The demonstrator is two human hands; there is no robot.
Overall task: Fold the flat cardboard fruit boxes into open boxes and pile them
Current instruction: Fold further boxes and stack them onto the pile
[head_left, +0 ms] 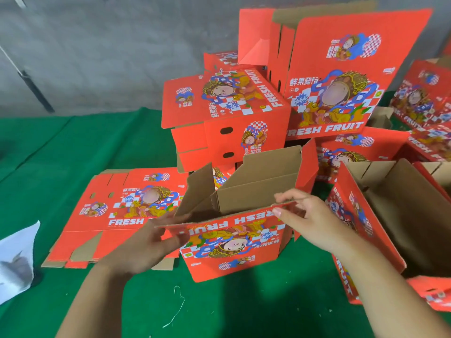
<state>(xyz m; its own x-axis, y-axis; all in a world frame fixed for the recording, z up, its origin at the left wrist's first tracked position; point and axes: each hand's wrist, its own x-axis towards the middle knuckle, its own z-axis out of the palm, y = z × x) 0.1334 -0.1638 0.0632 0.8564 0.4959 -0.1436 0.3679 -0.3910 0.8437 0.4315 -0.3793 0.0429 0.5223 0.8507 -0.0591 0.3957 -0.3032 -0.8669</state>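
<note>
Bright, even, soft light with faint shadows; wide-angle bending at the edges, slight blur throughout

Both bare forearms reaching forward from the lower edge, left hand [151, 242] palm turned inward, fingers extended, thumb and fingers pinching the box flap [219, 219], right hand [310, 215] back up, wrist bent, thumb and fingertips pinching the same flap's other end

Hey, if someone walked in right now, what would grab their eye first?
The half-folded red cardboard fruit box at centre, brown inside showing, with the left hand and right hand gripping its near flap. Behind it rises a pile of red folded boxes, and a flat red unfolded box lies left on the green cloth.
</note>
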